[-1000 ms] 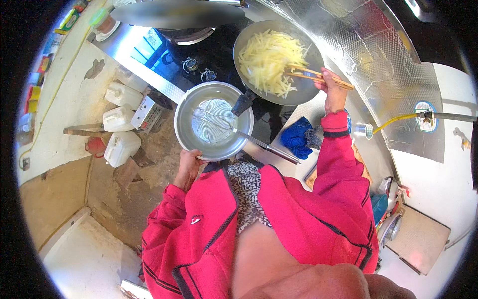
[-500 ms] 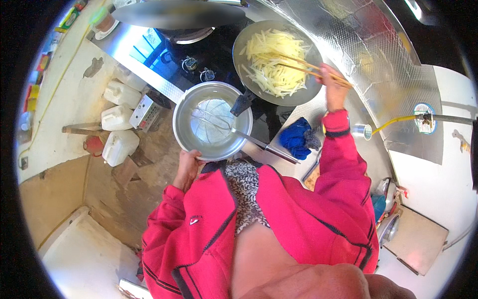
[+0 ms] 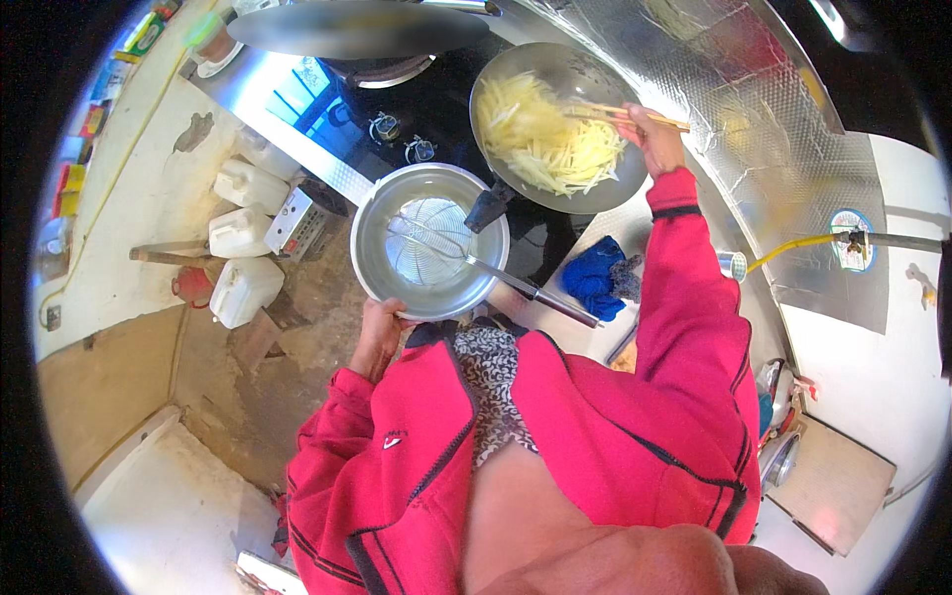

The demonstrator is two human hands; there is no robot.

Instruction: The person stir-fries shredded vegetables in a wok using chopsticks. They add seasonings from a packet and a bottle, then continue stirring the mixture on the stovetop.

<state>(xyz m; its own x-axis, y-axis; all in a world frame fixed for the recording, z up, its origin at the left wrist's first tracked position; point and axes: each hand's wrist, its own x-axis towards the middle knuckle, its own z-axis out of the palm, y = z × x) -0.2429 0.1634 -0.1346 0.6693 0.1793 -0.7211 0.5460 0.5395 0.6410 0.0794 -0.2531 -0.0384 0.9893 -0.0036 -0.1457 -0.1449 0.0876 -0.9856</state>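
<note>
My right hand point(image 3: 650, 137) grips a pair of wooden chopsticks point(image 3: 600, 111), their tips among pale yellow shredded strips point(image 3: 555, 149) that look like potato. The strips lie in a wide grey wok point(image 3: 620, 183) on the black stovetop, and part of the heap is smeared by motion. With my left hand point(image 3: 382, 335) I hold the near rim of a metal basin point(image 3: 362, 263). Inside the basin rests a wire-mesh skimmer point(image 3: 426, 238), its handle point(image 3: 540, 295) reaching over the rim to the right. The wok's dark handle point(image 3: 488, 206) juts over the basin's right edge.
A blue cloth point(image 3: 592, 281) lies on the counter right of the basin. Two burner knobs point(image 3: 384, 126) sit left of the wok. White plastic jugs point(image 3: 243, 290) stand on the floor at the left. Foil-like sheeting point(image 3: 694, 89) covers the wall behind the wok.
My right hand has moved up and slightly left with the chopsticks. The heap of strips has shifted and spread in the wok. My left hand stays at the basin.
</note>
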